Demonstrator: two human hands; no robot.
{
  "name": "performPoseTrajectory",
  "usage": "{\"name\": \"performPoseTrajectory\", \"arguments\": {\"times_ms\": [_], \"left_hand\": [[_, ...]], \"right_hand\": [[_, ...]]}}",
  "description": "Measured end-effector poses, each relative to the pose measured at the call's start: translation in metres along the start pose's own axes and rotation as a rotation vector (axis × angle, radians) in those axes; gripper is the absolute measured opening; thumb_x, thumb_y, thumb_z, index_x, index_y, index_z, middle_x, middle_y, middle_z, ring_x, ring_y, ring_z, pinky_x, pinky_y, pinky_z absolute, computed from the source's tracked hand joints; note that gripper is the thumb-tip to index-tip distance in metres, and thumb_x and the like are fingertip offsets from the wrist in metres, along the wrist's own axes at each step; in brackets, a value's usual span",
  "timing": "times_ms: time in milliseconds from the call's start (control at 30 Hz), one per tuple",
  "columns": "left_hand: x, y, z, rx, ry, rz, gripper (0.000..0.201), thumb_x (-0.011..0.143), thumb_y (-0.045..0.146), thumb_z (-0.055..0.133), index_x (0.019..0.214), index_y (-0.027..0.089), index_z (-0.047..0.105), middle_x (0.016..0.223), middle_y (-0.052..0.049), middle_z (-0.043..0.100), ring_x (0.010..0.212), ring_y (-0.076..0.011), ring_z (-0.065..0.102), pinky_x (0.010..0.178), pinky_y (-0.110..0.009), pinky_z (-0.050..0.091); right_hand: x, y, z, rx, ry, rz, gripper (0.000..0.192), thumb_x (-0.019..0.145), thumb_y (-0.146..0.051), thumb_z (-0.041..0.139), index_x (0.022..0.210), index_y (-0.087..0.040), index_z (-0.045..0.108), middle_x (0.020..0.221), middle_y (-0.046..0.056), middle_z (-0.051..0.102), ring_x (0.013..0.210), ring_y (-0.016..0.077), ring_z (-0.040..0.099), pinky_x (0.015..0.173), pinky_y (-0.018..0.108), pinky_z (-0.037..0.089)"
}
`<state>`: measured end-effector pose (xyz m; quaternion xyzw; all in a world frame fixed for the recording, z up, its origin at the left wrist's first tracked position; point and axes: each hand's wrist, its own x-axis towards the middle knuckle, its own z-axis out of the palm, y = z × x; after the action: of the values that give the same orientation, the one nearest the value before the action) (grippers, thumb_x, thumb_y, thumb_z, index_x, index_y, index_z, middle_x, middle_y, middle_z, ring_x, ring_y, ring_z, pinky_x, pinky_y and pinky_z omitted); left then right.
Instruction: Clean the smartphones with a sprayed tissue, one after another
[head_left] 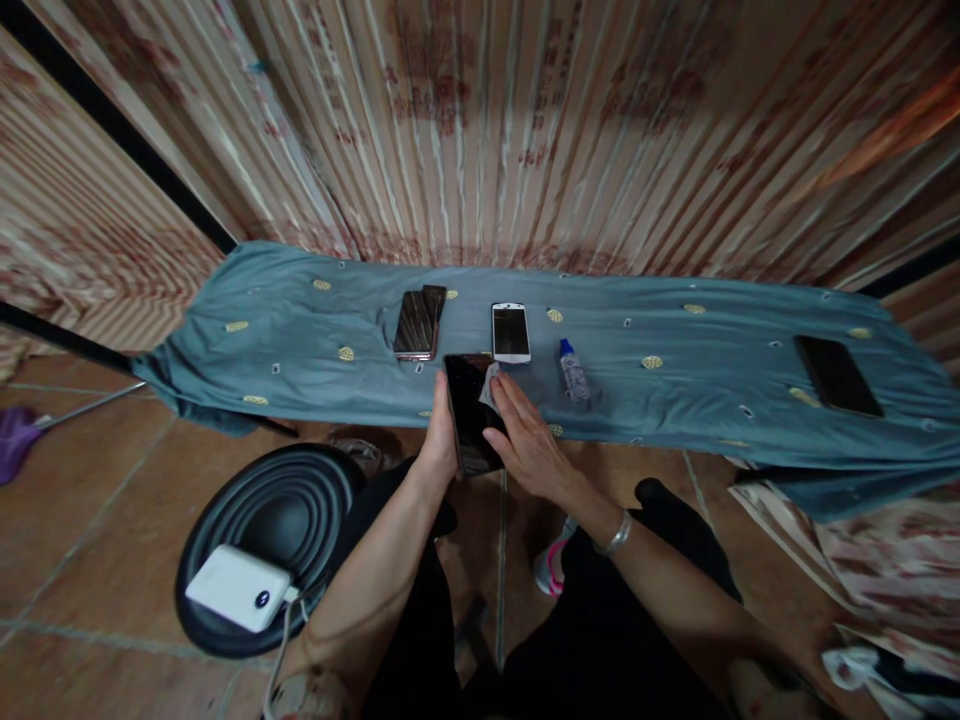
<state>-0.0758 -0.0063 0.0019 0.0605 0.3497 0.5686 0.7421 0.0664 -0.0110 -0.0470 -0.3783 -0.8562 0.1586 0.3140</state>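
Two hands on one dark smartphone (471, 412) just off the near edge of the cloth-covered table (675, 400): left hand (441, 445) gripping its long edges, right hand (529, 440) pressing a small white wipe (491, 385) to slick, rigid, breakable glass, best held by the sides

Teal-draped table (315, 350), phones (418, 322), white phone (511, 331), bottle (574, 370), tablet (837, 374)

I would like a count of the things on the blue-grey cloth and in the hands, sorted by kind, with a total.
Dark-screened phones: 4 — one in the left hand, two stacked, one far right.
White-framed phone: 1.
Small clear bottle with blue cap: 1.
Small white wipe under the right hand: 1.
Total: 7.
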Motion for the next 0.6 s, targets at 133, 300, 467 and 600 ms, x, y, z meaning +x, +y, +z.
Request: {"name": "performPoseTrajectory", "arguments": {"times_ms": [133,300,467,600], "left_hand": [[0.002,0.006,0.001,-0.006,0.027,-0.011,0.068,0.097,0.062,0.032,0.135,0.015,0.062,0.115,-0.011,0.075,0.114,-0.0283,0.068,0.109,-0.039,0.045],[0.007,0.014,-0.001,-0.022,0.016,-0.043,0.072,0.097,0.062,0.026,0.131,0.01,0.063,0.107,-0.012,0.077,0.106,-0.0265,0.071,0.104,-0.038,0.049],[0.015,0.015,-0.006,-0.05,-0.001,-0.055,0.072,0.096,0.064,0.03,0.129,0.01,0.063,0.101,-0.014,0.077,0.101,-0.0258,0.072,0.098,-0.039,0.052],[0.015,0.016,-0.001,-0.063,0.03,-0.045,0.071,0.097,0.062,0.03,0.129,0.008,0.062,0.1,-0.014,0.077,0.1,-0.0257,0.072,0.097,-0.039,0.053]], "right_hand": [[-0.006,-0.006,-0.001,0.003,-0.016,-0.004,0.07,0.104,-0.041,0.034,0.16,-0.02,0.0,0.167,0.014,0.018,0.154,0.0268,0.02,0.122,0.054,0.03],[-0.02,-0.015,-0.004,0.011,-0.048,-0.051,0.07,0.104,-0.039,0.035,0.16,-0.019,-0.002,0.167,0.014,0.018,0.154,0.0268,0.02,0.122,0.054,0.031],[-0.032,-0.022,-0.009,0.007,-0.097,-0.074,0.073,0.103,-0.04,0.036,0.16,-0.018,-0.004,0.166,0.017,0.019,0.154,0.0284,0.019,0.121,0.055,0.032],[-0.035,-0.028,-0.011,-0.004,-0.093,-0.089,0.074,0.103,-0.042,0.037,0.16,-0.016,-0.002,0.164,0.019,0.022,0.154,0.0293,0.018,0.12,0.055,0.033]]}}
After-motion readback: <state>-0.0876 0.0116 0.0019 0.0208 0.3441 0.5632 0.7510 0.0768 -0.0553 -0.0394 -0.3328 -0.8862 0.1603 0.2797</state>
